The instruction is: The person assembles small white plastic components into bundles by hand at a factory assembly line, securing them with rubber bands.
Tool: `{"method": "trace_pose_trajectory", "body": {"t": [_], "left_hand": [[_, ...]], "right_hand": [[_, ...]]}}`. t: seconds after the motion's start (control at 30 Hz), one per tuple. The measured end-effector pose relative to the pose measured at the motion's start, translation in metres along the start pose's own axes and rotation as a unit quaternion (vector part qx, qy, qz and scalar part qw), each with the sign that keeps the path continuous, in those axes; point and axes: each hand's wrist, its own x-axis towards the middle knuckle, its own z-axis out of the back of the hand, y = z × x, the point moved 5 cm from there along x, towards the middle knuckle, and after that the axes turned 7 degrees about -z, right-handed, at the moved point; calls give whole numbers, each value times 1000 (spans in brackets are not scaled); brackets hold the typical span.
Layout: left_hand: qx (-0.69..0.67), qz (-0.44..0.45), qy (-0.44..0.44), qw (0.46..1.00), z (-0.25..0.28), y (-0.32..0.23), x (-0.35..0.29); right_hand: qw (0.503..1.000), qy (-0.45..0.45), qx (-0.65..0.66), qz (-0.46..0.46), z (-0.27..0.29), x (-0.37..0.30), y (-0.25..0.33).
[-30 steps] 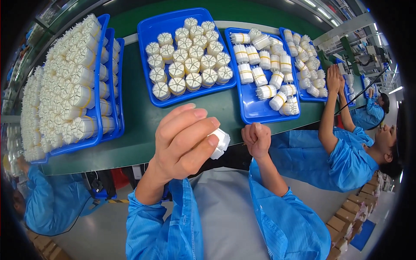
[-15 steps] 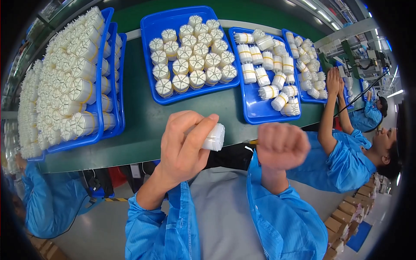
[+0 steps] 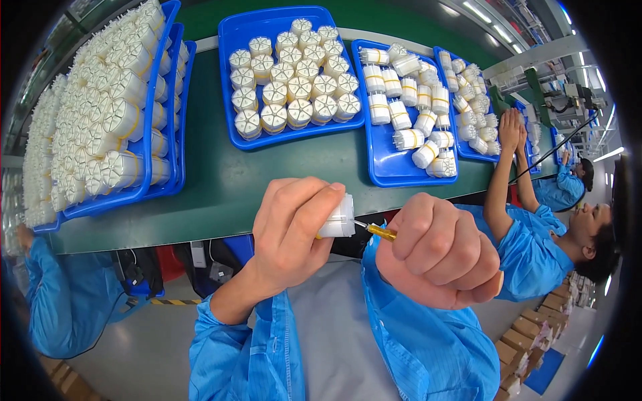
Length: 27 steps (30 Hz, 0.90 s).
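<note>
Just past the table's near edge, my left hand (image 3: 291,230) is closed around a white plastic cylinder (image 3: 342,218) with a yellow band partly showing. My right hand (image 3: 441,250) makes a fist on a slim tool (image 3: 381,232) with a yellow shaft and a thin metal tip. That tip points left and meets, or nearly meets, the cylinder's right end. The rest of the tool is hidden in my fist, so its exact kind cannot be told.
Ahead, a blue tray (image 3: 267,140) holds several upright white cylinders. Right of it, another blue tray (image 3: 394,175) has cylinders lying about. Stacked blue trays (image 3: 177,120) full of cylinders stand at left. A co-worker's arms (image 3: 505,167) reach over the table (image 3: 221,180) at right.
My right hand has come nearer and turned, and the yellow tool now shows, its tip at the cylinder's end. The left hand has shifted slightly, still holding the cylinder.
</note>
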Motion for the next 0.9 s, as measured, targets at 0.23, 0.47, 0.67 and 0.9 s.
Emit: {"method": "trace_pose_trajectory", "body": {"t": [0.23,0.47,0.67,0.9], "left_hand": [[1,13,-5,1000,-2,-2,-3],[4,27,-25,999,-3,0,-8],[-4,34,-22,999,-5,4,-9],[-10,74,-8,997,-8,9,-11]], "right_hand": [[999,13,-38,18,-3,-6,0],[992,51,-109,46,-8,-14,-7],[998,-14,-33,-55,6,-11,-12],[989,-64,30,-133,27,-8,-18]]}}
